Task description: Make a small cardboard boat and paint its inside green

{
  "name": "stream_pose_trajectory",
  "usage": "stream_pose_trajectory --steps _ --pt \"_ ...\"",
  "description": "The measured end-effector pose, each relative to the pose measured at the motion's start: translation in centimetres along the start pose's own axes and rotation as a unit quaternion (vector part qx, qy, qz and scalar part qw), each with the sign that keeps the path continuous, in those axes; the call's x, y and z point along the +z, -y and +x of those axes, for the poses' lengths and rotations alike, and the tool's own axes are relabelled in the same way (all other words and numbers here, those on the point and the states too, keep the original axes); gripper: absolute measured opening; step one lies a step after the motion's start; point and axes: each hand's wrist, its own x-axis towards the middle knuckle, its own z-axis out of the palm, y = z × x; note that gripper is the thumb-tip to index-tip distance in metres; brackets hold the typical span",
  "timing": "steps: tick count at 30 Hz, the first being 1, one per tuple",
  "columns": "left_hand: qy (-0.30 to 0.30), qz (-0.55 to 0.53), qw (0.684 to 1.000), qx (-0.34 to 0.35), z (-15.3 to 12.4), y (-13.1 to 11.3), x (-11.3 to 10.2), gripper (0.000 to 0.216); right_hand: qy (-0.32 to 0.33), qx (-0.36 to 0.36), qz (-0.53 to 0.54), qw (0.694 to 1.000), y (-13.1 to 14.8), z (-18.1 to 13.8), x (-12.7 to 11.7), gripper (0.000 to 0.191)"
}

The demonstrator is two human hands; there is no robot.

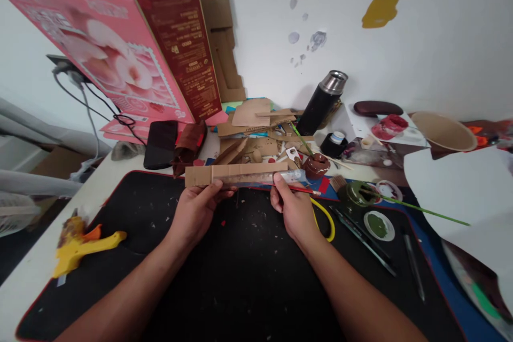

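A brown cardboard strip [196,175] is held up level above the black mat. Along its lower edge lies a clear ruler [248,177]. My left hand [197,207] is closed on the strip, its thumb pressing near the ruler's left end. My right hand [294,208] pinches the ruler against the strip's right part, thumb on top. A red pencil [310,190] with a pale end sticks out rightward by my right hand; whether the fingers hold it is hidden. The undersides of both hands' fingers are partly covered.
A yellow glue gun [80,246] lies on the left of the black mat [236,288]. Cardboard scraps [252,113], a black thermos [320,104] and a brown paint jar [316,164] stand behind. A green paint jar [356,193] with a brush and several pens are rightward.
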Motion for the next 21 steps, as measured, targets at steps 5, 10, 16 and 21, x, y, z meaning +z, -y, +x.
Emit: stream_pose_trajectory --steps 5,10,16,21 --pt "0.004 -0.006 1.0 0.0 -0.07 0.03 0.13 0.032 -0.002 -0.003 0.0 1.0 0.2 -0.03 0.05 0.074" --pt "0.0 -0.006 1.0 -0.008 -0.1 0.25 0.08 0.032 -0.004 -0.005 0.015 1.0 -0.19 0.09 -0.01 0.072" --pt "0.008 0.002 1.0 -0.012 -0.09 0.44 -0.07 0.031 -0.01 0.003 0.051 0.999 -0.66 0.25 -0.01 0.068" --pt "0.011 -0.003 1.0 -0.01 -0.14 0.37 -0.07 0.031 -0.009 0.004 0.057 0.998 -0.26 0.16 0.17 0.068"
